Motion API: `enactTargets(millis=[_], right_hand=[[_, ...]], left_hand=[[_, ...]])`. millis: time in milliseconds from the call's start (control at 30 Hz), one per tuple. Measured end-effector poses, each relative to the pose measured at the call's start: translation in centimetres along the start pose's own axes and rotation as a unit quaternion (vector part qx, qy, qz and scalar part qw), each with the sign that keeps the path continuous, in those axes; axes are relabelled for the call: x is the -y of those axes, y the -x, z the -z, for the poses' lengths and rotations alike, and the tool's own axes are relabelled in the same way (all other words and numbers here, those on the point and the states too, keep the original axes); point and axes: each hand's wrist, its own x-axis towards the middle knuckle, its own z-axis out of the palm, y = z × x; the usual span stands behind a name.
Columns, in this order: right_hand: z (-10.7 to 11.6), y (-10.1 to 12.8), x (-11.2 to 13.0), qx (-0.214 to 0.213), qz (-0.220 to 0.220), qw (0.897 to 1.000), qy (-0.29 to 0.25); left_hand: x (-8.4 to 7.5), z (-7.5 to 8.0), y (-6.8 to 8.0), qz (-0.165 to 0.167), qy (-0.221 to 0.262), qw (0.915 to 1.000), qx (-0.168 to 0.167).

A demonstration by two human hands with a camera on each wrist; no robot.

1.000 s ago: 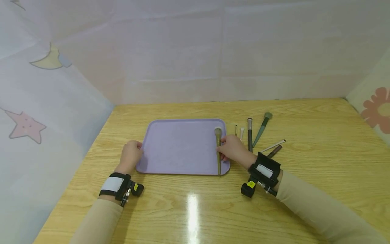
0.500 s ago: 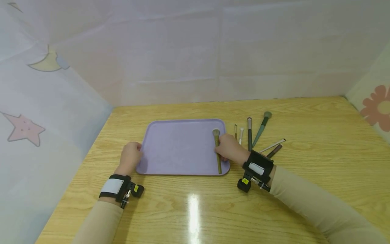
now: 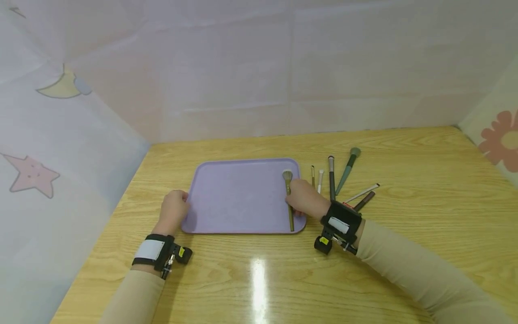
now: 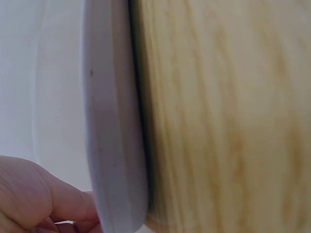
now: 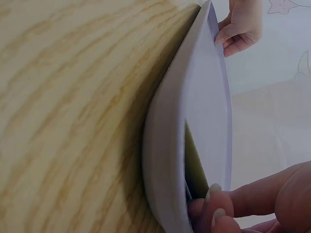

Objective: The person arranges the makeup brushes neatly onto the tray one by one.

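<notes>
A lilac tray point(image 3: 238, 198) lies on the wooden table. An olive-handled makeup brush point(image 3: 288, 176) lies lengthwise along the tray's right side, bristles toward the far end. My right hand point(image 3: 305, 197) reaches over the right rim and holds this brush by the middle of its handle. In the right wrist view, my fingertips point(image 5: 216, 191) are at the brush handle point(image 5: 194, 165) inside the rim. At the opposite end, my left hand point(image 3: 174, 209) grips the left rim with thumb and curled fingers. The left wrist view shows the thumb side of that hand point(image 4: 29, 194) against the tray wall point(image 4: 112, 126).
Right of the tray lie several more brushes: a short olive one point(image 3: 313, 174), a white one point(image 3: 320, 180), a dark one point(image 3: 332, 177) and a green one point(image 3: 348, 170). A thin white brush point(image 3: 362, 192) and a dark brown one point(image 3: 365, 200) lie near my right wrist.
My right hand has shifted slightly left over the tray. The olive brush's bristle end has swung a little left, so it lies more slanted. My left hand has stayed at the rim.
</notes>
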Motion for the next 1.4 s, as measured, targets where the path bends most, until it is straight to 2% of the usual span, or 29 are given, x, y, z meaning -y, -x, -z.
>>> enactTargets(millis=[267,667,867,1033,1400], right_hand=[[0.6,0.2,-0.8,0.001,-0.01,0.998,-0.066],[2.4,2.1,-2.4,-0.028,0.016,0.994,-0.109],[3.3,3.6,-3.8,-0.044,0.017,0.994,-0.102],[3.8,4.6,-4.5,-0.048,0.0,0.994,-0.1],[4.5,6.1,-5.5,-0.061,0.002,0.995,-0.075]], left_hand=[[-0.1,0.0,0.2,-0.007,-0.007,0.9999,0.005],[0.8,0.5,0.0,-0.006,-0.003,1.0,0.006],[0.8,0.7,0.1,-0.015,-0.002,0.9999,0.007],[0.6,1.0,0.2,-0.012,0.0,0.9998,0.013],[0.6,0.7,0.0,-0.01,-0.006,0.9998,0.015]])
